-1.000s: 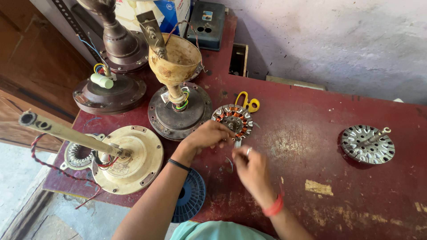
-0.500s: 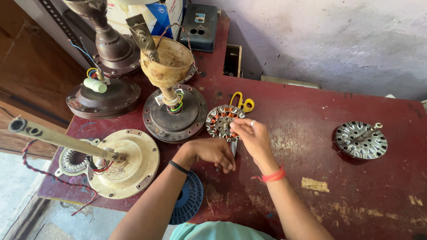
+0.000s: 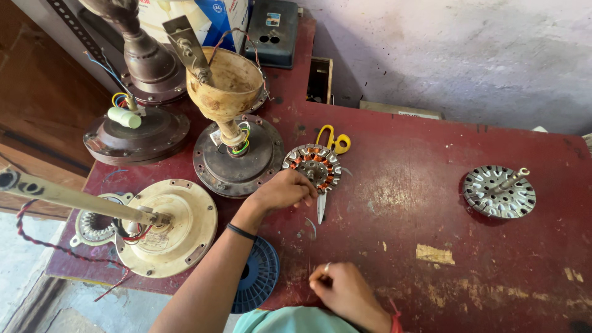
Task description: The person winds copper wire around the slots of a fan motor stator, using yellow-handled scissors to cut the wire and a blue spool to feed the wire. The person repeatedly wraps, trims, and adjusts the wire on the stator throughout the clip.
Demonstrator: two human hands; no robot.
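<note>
right hand (image 3: pixel 348 290) is nearest the camera, low at the table's near edge, fingertips pinched on something thin and pale; can't tell what. blue spool (image 3: pixel 256 277) sits just left of it, half off the red table (image 3: pixel 431 203). further out, left hand (image 3: pixel 285 190) rests fingers curled against the near rim of the stator (image 3: pixel 312 164), copper windings up, touching it, not lifting. scissors (image 3: pixel 327 166) lie under the stator: blade pokes out just right of the left fingers, yellow handles show on the far side. rotor disc (image 3: pixel 498 191) sits well apart to the right. vs half a second ago: right hand has pulled back from the stator to the near edge; left stayed at the stator.
</note>
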